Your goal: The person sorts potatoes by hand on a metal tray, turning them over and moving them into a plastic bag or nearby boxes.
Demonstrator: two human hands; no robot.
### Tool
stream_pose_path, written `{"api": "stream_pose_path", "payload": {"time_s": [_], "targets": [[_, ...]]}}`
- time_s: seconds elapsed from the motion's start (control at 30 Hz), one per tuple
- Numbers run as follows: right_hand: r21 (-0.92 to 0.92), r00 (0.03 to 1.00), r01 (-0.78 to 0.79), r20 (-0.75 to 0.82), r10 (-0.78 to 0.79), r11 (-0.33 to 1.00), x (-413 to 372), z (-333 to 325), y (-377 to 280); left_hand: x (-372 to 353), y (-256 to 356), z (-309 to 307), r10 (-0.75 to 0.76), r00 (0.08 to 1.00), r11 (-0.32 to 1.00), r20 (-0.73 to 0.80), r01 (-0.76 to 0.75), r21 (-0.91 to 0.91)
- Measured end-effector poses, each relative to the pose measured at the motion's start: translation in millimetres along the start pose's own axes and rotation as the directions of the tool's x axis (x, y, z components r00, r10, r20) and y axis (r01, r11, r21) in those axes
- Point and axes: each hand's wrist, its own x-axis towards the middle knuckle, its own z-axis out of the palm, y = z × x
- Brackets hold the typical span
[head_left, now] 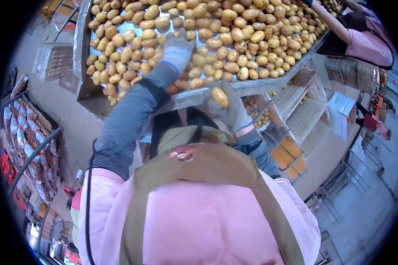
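My left hand [177, 52], in a grey work glove, reaches over the metal sorting table among loose potatoes [221, 53]. Its fingertips are blurred among them, so I cannot make out whether they grip one. Beside the table's near edge [192, 98], my right hand [231, 108], also gloved, is closed round a single yellow-brown potato [219, 97]. Potatoes cover most of the tabletop, thickest to the right, with bits of bare metal showing at the upper left.
A co-worker's arm [334, 26] reaches over the table at the upper right. White plastic crates [303, 101] stand below the table on the right. A wire basket [53, 61] sits on the floor at left, near a cart of filled bags [33, 148].
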Motion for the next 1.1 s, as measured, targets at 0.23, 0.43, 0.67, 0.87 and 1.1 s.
{"api": "stream_pose_path", "payload": {"time_s": [0.23, 0.43, 0.67, 0.87, 1.1], "targets": [[-0.187, 0.982, 0.186, 0.013, -0.187, 0.965, 3, 12, -22, 19, -35, -3, 0.145, 0.986, 0.970, -0.078, -0.158, -0.186], [-0.035, 0.951, 0.296, 0.101, -0.291, 0.955, 7, 2, -3, -46, -12, -52, -0.326, 0.943, 0.148, 0.061, 0.115, -0.982], [-0.854, 0.745, 0.423, 0.138, -0.653, 0.302, -21, -21, 14, -125, 95, -66, 0.197, 0.978, 0.519, -0.064, -0.159, -0.840], [0.384, 0.947, 0.320, -0.148, -0.285, 0.866, -111, -103, -24, -109, 102, -51, 0.195, 0.977, 0.327, -0.087, -0.148, -0.933], [0.015, 0.640, 0.493, -0.684, -0.351, 0.870, -129, -265, -110, -93, 75, -52, 0.197, 0.980, 0.439, 0.034, -0.057, -0.897]]}}
